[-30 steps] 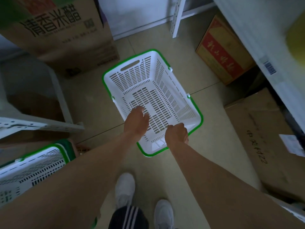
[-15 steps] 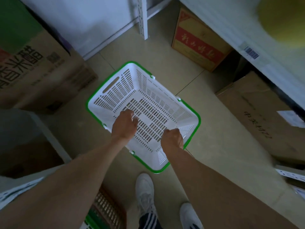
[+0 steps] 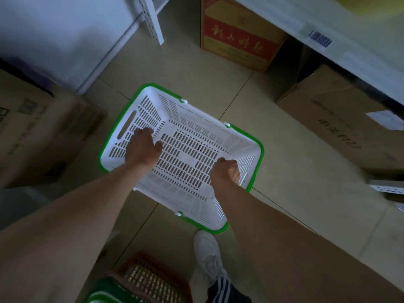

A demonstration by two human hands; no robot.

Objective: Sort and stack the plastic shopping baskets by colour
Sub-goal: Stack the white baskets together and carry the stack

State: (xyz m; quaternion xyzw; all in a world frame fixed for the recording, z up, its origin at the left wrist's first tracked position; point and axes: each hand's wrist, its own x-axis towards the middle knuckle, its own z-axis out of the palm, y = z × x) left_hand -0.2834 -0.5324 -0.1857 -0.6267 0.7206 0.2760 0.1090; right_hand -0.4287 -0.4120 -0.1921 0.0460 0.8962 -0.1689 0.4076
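- Holding a white basket with a green rim (image 3: 188,154) over the tiled floor (image 3: 181,68), the person is standing with both arms reaching down into it.
- The left hand (image 3: 143,147) is lying inside the basket near the end wall that has the slot handle, its fingers (image 3: 158,146) curling loosely against the slotted plastic; whether they are gripping anything is not clear.
- The right hand (image 3: 225,172) is sitting by the opposite end wall, its fingers pressing together in a closed fist; what they are closing on is hidden beneath the hand.
- The basket is showing its open top to the camera, slightly tilted, with its long axis running from upper left to lower right.
- A white shoe (image 3: 207,252) is showing just below the basket's near corner.
- At the bottom edge, a brown basket (image 3: 150,274) is sitting beside a dark green basket (image 3: 113,291), well apart from the white one.
- Cardboard boxes are surrounding the spot: a red and yellow box (image 3: 238,40) at the top, a plain box (image 3: 341,127) at the right under a shelf (image 3: 328,25), and another box (image 3: 39,132) at the left.
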